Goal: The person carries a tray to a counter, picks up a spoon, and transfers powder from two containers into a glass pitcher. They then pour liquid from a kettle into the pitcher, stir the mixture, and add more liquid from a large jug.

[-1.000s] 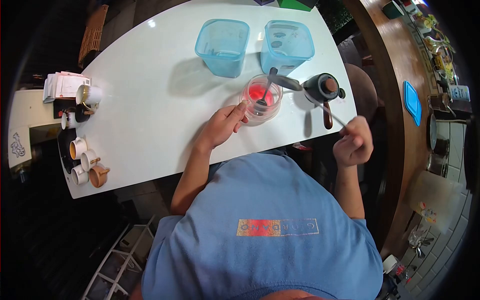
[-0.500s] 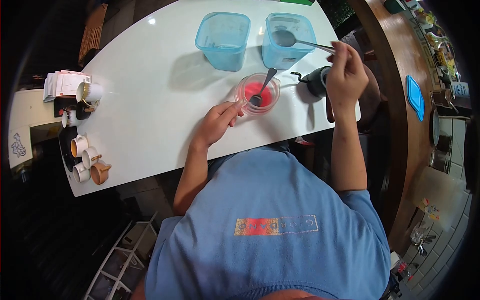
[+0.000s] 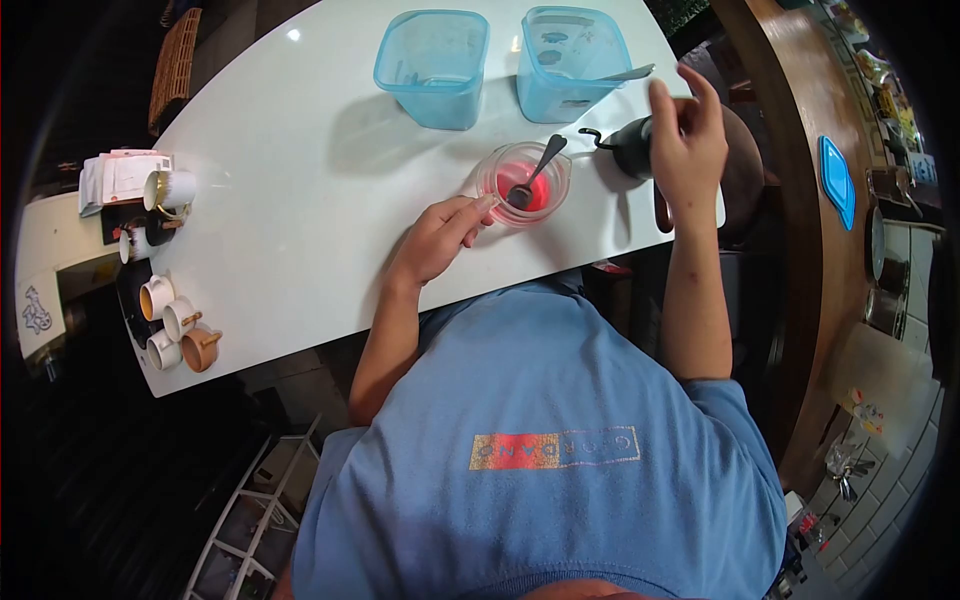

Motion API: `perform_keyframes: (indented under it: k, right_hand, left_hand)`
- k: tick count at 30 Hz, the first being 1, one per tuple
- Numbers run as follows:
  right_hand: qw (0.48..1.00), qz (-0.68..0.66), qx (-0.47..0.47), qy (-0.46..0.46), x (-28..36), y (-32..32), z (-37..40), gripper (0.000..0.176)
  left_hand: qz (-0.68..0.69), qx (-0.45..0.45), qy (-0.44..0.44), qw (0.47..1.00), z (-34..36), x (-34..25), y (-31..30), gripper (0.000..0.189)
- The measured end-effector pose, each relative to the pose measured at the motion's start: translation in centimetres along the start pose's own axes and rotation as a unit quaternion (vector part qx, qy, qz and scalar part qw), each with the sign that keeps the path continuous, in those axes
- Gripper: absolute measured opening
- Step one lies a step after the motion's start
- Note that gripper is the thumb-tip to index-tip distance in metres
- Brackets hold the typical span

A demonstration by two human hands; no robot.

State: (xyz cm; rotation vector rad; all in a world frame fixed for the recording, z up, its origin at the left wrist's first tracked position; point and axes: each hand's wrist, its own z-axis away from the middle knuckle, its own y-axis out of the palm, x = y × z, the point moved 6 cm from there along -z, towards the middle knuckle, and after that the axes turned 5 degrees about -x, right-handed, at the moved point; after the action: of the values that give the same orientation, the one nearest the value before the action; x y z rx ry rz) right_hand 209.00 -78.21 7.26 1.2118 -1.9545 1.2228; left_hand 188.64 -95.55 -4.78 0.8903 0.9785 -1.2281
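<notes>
Table (image 3: 270, 210): white, glossy, with a curved far edge. Shirt (image 3: 520, 375): soft blue knit with a ribbed collar, worn by the person.

Left container (image 3: 440, 110): translucent pale-blue plastic, rounded-square mouth, tapering walls. Right container (image 3: 550, 102): same form, set beside it, slightly apart.

Right hand (image 3: 690, 145): fingers spread, grasping nothing — thumb tip just beside a spoon handle. Left hand (image 3: 438, 240): thumb and fingers pinching the cup's handle.

Dark vessel (image 3: 632, 150): rounded, with a thin curved black projection; partly hidden by the right hand. Cup (image 3: 558, 197): clear, round, standing on the table in front of the containers, red contents inside; glass or plastic cannot be told.

Metal spoon (image 3: 632, 74): handle across the right container's rim, bowl end inside. Dark spoon (image 3: 537, 172): leaning in the cup, bowl in the red.

Lettering (image 3: 555, 449): "GIORDANO" on the shirt, upside down in view, within a part-red rectangle.

Change: half a second ago the right hand gripped the metal spoon above the right container — now it is released. The left hand's hold is unchanged.
</notes>
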Motion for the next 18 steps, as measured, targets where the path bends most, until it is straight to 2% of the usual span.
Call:
perform_keyframes:
  k: [1,3,5,7,8,11,14,18]
  right_hand:
    - [0.998,0.011,-0.007,0.060,-1.5,-1.1,0.6,0.048]
    - [0.990,0.127,-0.059,0.031,-3.8,-3.7,2.0,0.054]
    - [0.974,0.220,-0.060,0.003,-6.4,-5.2,4.4,0.061]
    - [0.958,0.159,0.051,0.232,-8.9,-5.2,7.2,0.062]
    - [0.941,0.056,0.098,0.319,-9.9,-4.2,8.3,0.059]
    - [0.894,-0.130,0.141,0.404,-9.0,-3.0,10.2,0.046]
    - [0.885,-0.201,0.088,0.412,-9.4,-2.2,10.7,0.040]
    - [0.895,-0.212,0.030,0.390,-9.9,-2.7,10.3,0.037]
  left_hand:
    - [0.000,0.004,0.002,1.000,-0.1,0.0,0.0,0.042]
    - [-0.002,0.012,0.000,1.000,-0.3,0.1,0.1,0.043]
    - [-0.003,0.019,-0.003,1.000,-0.5,0.0,0.2,0.044]
    - [-0.006,0.025,-0.015,1.000,-0.5,0.0,0.3,0.045]
    - [-0.007,0.029,-0.017,0.999,-0.5,-0.1,0.3,0.045]
    - [0.003,0.033,-0.041,0.999,-0.7,-0.1,0.4,0.045]
    - [-0.005,0.031,-0.037,0.999,-0.7,-0.4,0.5,0.046]
    - [-0.005,0.026,-0.040,0.999,-0.7,-0.4,0.4,0.047]
